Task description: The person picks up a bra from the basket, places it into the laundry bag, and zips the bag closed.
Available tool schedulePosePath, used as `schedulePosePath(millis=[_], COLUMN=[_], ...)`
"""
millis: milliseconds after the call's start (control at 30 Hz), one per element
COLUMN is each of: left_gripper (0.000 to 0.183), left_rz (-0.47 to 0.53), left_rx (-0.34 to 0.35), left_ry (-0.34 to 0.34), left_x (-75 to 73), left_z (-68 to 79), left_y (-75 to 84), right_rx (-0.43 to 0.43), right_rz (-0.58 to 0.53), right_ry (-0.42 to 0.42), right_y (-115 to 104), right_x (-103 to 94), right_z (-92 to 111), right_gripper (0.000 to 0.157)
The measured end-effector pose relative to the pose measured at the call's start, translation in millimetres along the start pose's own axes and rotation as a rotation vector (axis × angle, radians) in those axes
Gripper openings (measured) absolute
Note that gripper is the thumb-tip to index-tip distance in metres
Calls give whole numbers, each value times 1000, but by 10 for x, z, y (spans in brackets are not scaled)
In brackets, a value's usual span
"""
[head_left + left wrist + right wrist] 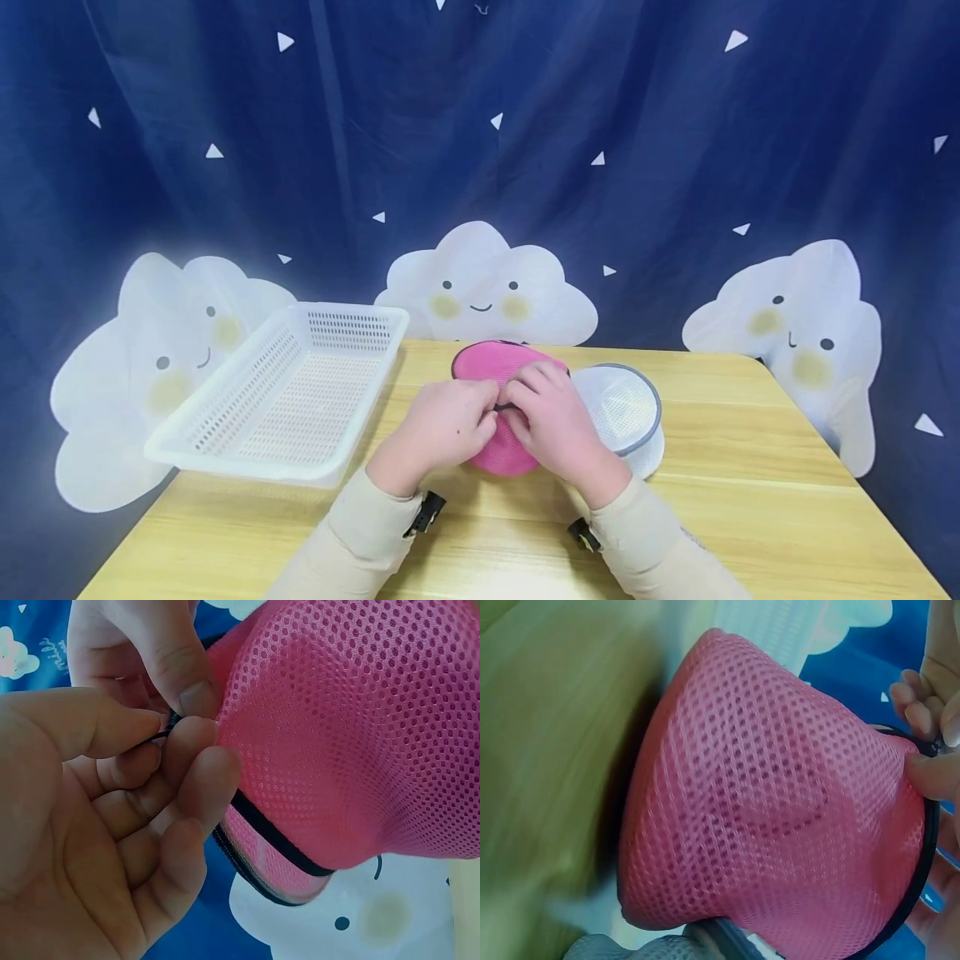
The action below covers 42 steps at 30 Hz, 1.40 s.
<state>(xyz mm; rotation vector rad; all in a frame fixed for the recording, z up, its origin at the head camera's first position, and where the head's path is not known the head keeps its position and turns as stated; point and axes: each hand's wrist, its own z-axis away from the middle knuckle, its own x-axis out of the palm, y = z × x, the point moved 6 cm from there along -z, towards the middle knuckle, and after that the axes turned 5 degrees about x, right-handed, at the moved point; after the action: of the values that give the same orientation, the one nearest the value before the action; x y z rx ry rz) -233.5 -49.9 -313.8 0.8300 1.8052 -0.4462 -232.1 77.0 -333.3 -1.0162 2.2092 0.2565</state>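
Both hands are on a pink mesh laundry bag (504, 457) with black edging, in the middle of the head view. My left hand (450, 421) pinches a thin black strip at the bag's edge between thumb and forefinger; the left wrist view shows this strip (156, 737) up close. Right beside those fingertips, my right hand (551, 417) holds the edge, its thumb pressed on the pink mesh. In the right wrist view the bag (765, 795) bulges out, with a dark zipper (922, 877) along its rim. Some of the right fingers are hidden behind the bag's edge.
A white mesh bag (618, 404) with grey trim lies just right of the pink one. At the left stands a white perforated plastic basket (360, 400). Beneath them is a wooden table (750, 467), and a blue curtain (645, 208) with cloud faces hangs behind it.
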Motion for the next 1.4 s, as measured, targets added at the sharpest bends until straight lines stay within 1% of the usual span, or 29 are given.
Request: schedulePosePath(millis=[167, 267, 433, 567, 700, 800, 900, 1000, 1167, 1267, 1400], left_gripper=[25, 26, 26, 24, 24, 23, 22, 22, 23, 24, 25], left_rz=[-17, -10, 16, 23, 9, 9, 15, 19, 28, 34, 40], left_rx=[1, -2, -13, -26, -40, -46, -48, -50, -75, -81, -94], left_ry=[-3, -4, -31, -65, -107, -144, -166, -176, -188, -185, -181], left_x=[33, 49, 67, 84, 108, 121, 123, 125, 132, 132, 124], left_z=[-3, -7, -20, -26, -4, 26, 43, 47, 34, 29, 34], left_y=[-1, -19, -50, -100, -161, -188, -200, -214, -254, -277, -310], right_rx=[-25, -28, -25, -24, -17, -13, -6, 3, 11, 18, 26], right_rz=[-7, -7, -21, -46, -76, -117, -156, -171, -147, -139, -141], right_ry=[29, 26, 8, 16, 20, 11, 2, -5, -22, -44, -52], right_y=[-8, 5, 26, 26, -1, -29, -38, -23, 23, 52, 90], right_x=[-1, 3, 30, 82, 205, 294, 334, 344, 338, 340, 310], right_z=[6, 6, 14, 27, 76, 120, 141, 145, 142, 139, 130], right_gripper=[19, 21, 21, 21, 20, 19, 21, 21, 20, 19, 20])
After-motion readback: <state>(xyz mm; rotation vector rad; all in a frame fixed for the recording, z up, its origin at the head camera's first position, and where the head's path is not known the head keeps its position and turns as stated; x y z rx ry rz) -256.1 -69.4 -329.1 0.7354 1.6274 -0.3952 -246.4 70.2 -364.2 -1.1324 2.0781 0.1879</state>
